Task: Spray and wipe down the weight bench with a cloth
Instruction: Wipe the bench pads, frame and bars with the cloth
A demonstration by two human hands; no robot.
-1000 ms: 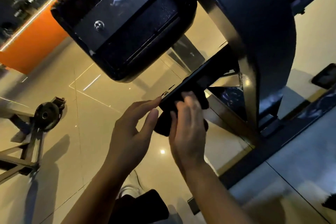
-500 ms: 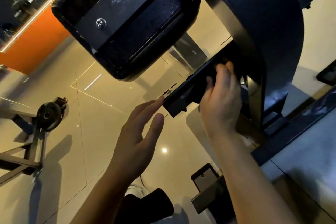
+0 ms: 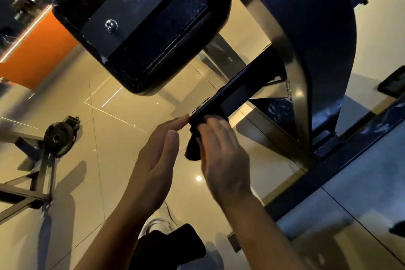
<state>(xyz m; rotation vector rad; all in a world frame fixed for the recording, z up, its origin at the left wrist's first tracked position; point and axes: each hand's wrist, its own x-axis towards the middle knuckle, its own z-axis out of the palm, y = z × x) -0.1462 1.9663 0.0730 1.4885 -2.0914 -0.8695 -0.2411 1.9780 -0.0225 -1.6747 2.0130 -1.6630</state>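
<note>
The right hand (image 3: 221,149) holds a dark cloth (image 3: 194,149) bunched under its curled fingers, pressing it against the outer end of a black bar (image 3: 230,98) of the weight bench frame (image 3: 324,55). Part of the cloth hangs below the bar, between the two hands. The left hand (image 3: 157,160) has straight, relaxed fingers, its fingertips touching the bar's end just beside the cloth. The underside of the bench pad (image 3: 144,26) sits above both hands. A weight plate (image 3: 58,136) lies on the tiled floor (image 3: 114,138) well to the left.
</note>
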